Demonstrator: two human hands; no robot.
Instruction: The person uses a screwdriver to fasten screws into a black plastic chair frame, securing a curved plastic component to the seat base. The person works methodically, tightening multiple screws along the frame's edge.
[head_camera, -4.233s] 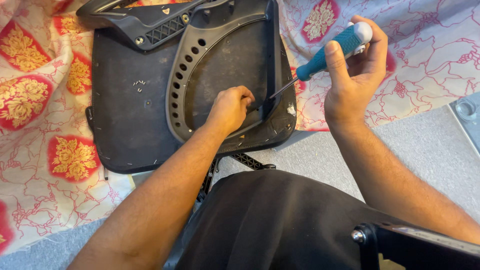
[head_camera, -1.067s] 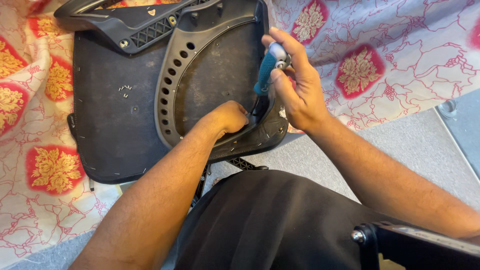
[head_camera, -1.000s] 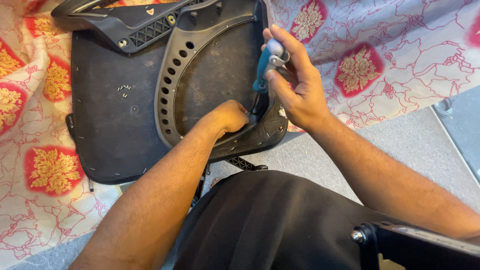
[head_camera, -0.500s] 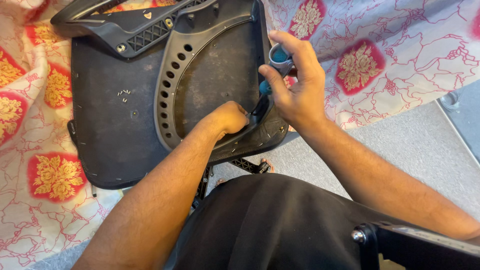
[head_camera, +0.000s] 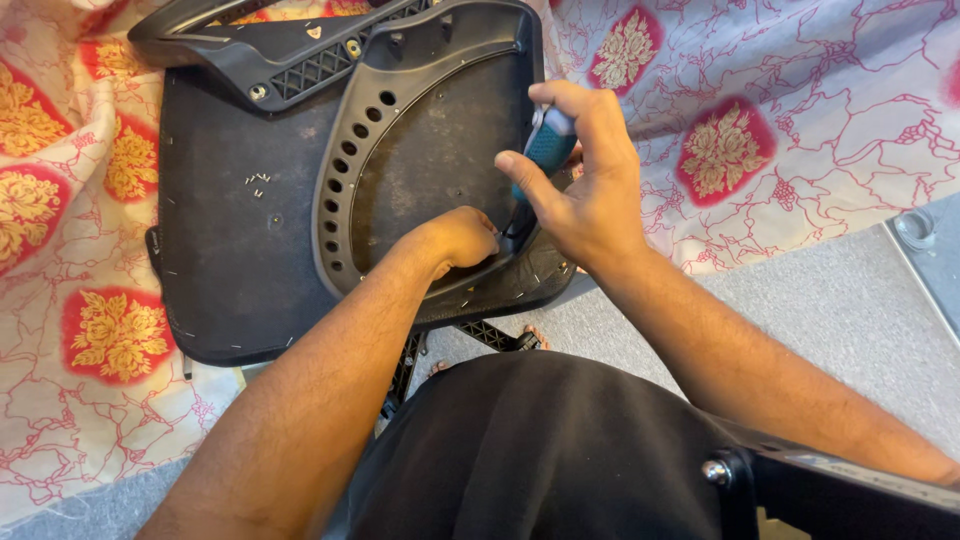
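While the right hand (head_camera: 590, 200) grips a screwdriver (head_camera: 540, 160) upright, left hand (head_camera: 462, 238) curls on the seat frame (head_camera: 345, 220) just beside its tip — patterned cloth (head_camera: 800, 120) & grey floor (head_camera: 800, 310) underneath.

Raised plastic frame (head_camera: 345, 200) walls the hands in; flat seat underside (head_camera: 225, 260) leftward lies open.

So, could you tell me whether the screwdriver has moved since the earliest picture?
Yes: the right hand brought the screwdriver from over the patterned cloth inward onto the chair seat.
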